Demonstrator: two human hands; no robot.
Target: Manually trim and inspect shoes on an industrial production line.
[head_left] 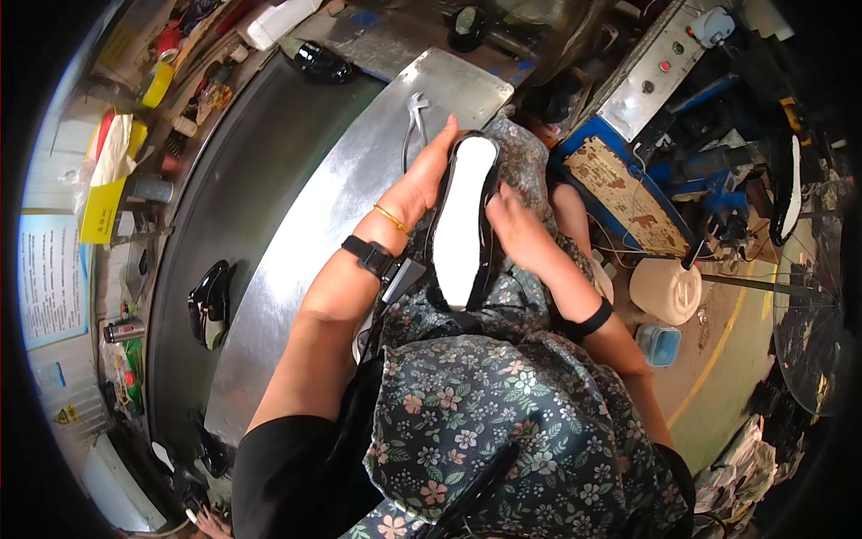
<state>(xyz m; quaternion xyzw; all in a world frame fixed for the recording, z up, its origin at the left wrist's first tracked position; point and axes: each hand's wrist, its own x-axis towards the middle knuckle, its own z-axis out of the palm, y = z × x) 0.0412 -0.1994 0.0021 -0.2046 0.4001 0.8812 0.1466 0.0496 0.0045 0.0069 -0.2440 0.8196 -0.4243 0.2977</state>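
A black shoe lies sole up over my lap, its white bottom facing me and the black upper wrapping round the edges. My left hand grips it along the left side, thumb stretched up by the far end. Close against its right edge is my right hand, fingers curled and smeared by motion, so what they hold cannot be made out. Pliers with metal jaws rest on the shiny metal tabletop beyond my left hand. My floral apron spreads beneath the shoe.
Left of the tabletop runs a dark conveyor belt carrying black shoes. A blue-framed machine with a button panel stands to the right, near a whitish jug and a blue container. Another person's hand shows at lower left.
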